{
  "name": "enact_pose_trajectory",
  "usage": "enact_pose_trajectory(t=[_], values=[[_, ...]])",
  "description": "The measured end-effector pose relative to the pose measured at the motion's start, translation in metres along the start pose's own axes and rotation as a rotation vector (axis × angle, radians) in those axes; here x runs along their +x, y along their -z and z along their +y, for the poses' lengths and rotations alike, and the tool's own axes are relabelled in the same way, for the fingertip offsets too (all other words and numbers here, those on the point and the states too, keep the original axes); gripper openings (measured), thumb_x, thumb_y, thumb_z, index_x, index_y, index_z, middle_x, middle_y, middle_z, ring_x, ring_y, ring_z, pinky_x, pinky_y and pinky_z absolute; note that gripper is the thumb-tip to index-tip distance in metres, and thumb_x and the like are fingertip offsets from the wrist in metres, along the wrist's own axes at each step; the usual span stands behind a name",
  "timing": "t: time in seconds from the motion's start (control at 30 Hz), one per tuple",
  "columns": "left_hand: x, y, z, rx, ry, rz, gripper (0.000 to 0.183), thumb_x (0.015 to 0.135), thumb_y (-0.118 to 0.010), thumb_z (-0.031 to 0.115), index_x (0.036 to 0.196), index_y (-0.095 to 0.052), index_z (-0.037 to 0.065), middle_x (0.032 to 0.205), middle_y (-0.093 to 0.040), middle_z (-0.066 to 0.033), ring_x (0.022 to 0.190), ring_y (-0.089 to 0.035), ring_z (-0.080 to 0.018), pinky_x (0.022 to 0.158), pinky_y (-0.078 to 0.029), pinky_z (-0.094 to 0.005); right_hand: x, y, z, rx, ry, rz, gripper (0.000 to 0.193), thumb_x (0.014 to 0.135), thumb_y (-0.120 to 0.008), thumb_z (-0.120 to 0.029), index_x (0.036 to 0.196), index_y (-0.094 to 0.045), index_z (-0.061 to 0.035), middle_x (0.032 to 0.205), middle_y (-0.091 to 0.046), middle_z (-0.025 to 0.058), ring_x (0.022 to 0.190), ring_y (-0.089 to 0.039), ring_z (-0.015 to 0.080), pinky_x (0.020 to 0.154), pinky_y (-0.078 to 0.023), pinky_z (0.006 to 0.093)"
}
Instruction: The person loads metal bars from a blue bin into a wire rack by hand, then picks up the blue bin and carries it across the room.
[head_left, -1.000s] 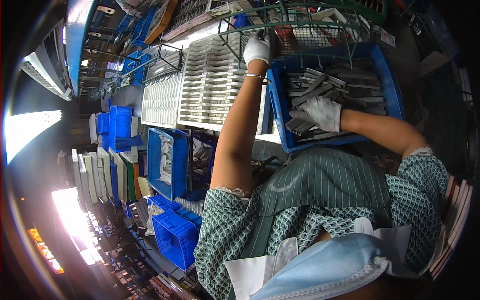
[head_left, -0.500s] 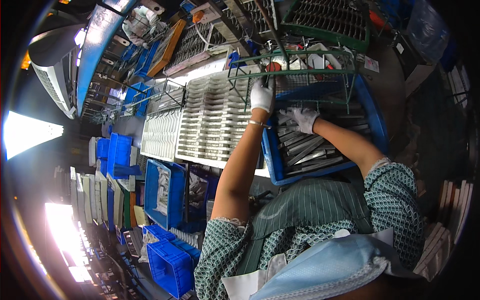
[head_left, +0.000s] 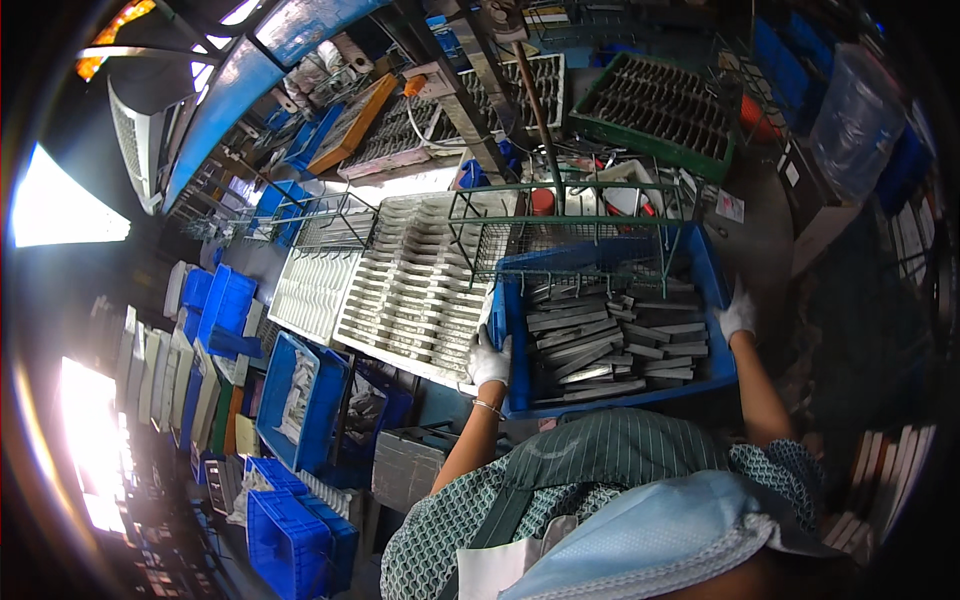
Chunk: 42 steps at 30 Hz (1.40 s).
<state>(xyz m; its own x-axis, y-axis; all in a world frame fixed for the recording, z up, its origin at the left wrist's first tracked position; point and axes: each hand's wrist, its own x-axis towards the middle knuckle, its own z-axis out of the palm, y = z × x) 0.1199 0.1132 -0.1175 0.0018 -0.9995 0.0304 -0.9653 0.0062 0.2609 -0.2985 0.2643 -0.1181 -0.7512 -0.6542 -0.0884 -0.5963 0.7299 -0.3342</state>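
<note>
A blue plastic bin [head_left: 718, 280] holds many grey metal bars [head_left: 575, 345] lying loosely, mostly crosswise. Both hands wear white gloves and flank the bin. At its left side, near the front corner, my left hand [head_left: 489, 362] grips the wall, thumb and fingers partly showing. My right hand [head_left: 738, 316] holds the right rim, its fingers partly hidden. A green wire rack [head_left: 590, 222] spans the far part of the bin and covers some bars. Close to my left hand is a white slotted tray [head_left: 405, 300] with rows of ridges.
Beyond the rack are a red round-topped object [head_left: 542, 202] and scattered tools. A green-framed slotted tray [head_left: 655, 115] lies at the far right. Smaller blue bins [head_left: 290, 535] stand at lower left. A box [head_left: 815, 205] stands on the right, under clear plastic.
My left hand has come back from the rack to the bin's left side. My right hand has left the bars for the right rim. The view has tilted.
</note>
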Motion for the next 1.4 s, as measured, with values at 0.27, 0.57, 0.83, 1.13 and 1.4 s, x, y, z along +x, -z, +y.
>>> enact_pose_trajectory(t=[0.27,0.57,0.83,1.13,1.4], values=[[-0.003,-0.037,-0.002,-0.228,0.178,-0.084,0.060,0.078,-0.046,0.046,0.125,-0.030,0.013,0.095,-0.058,-0.0227,0.087,-0.056,-0.0386,0.074,-0.043,-0.0463,0.013,-0.028,0.024,0.175,-0.040,-0.195,0.066,0.071,-0.062,-0.032,0.123,-0.034,-0.0022,0.109,-0.051,0.0245,0.099,-0.050,0.0385,0.083,-0.040,0.0402],[-0.003,-0.031,0.006,-0.286,0.222,-0.144,0.060,0.078,-0.048,0.044,0.123,-0.034,0.006,0.105,-0.053,-0.0257,0.096,-0.052,-0.0393,0.082,-0.041,-0.0430,0.024,-0.052,0.045,0.276,0.070,-0.056,0.057,0.072,-0.060,-0.034,0.115,-0.040,-0.0020,0.102,-0.053,0.0259,0.094,-0.050,0.0403,0.078,-0.041,0.0432],[0.003,-0.041,0.010,-0.234,0.206,-0.132,0.057,0.078,-0.048,0.044,0.121,-0.036,0.007,0.105,-0.054,-0.0233,0.096,-0.053,-0.0381,0.082,-0.041,-0.0422,0.025,-0.053,0.053,0.283,0.047,-0.082,0.053,0.072,-0.060,-0.035,0.110,-0.042,-0.0032,0.100,-0.053,0.0255,0.094,-0.051,0.0406,0.077,-0.041,0.0439],[0.010,-0.051,-0.016,-0.293,0.255,-0.106,0.060,0.075,-0.053,0.044,0.122,-0.038,0.010,0.105,-0.055,-0.0220,0.090,-0.056,-0.0367,0.079,-0.043,-0.0437,0.030,-0.056,0.037,0.403,0.036,-0.193,0.051,0.073,-0.061,-0.032,0.112,-0.043,-0.0052,0.100,-0.056,0.0214,0.091,-0.054,0.0375,0.077,-0.042,0.0423],[-0.006,-0.036,0.003,-0.258,0.283,-0.123,0.057,0.077,-0.050,0.045,0.121,-0.037,0.011,0.095,-0.058,-0.0219,0.087,-0.057,-0.0347,0.076,-0.044,-0.0423,0.046,-0.074,0.074,0.385,0.096,-0.187,0.052,0.074,-0.062,-0.029,0.115,-0.043,-0.0024,0.104,-0.056,0.0192,0.094,-0.055,0.0318,0.080,-0.040,0.0375]])
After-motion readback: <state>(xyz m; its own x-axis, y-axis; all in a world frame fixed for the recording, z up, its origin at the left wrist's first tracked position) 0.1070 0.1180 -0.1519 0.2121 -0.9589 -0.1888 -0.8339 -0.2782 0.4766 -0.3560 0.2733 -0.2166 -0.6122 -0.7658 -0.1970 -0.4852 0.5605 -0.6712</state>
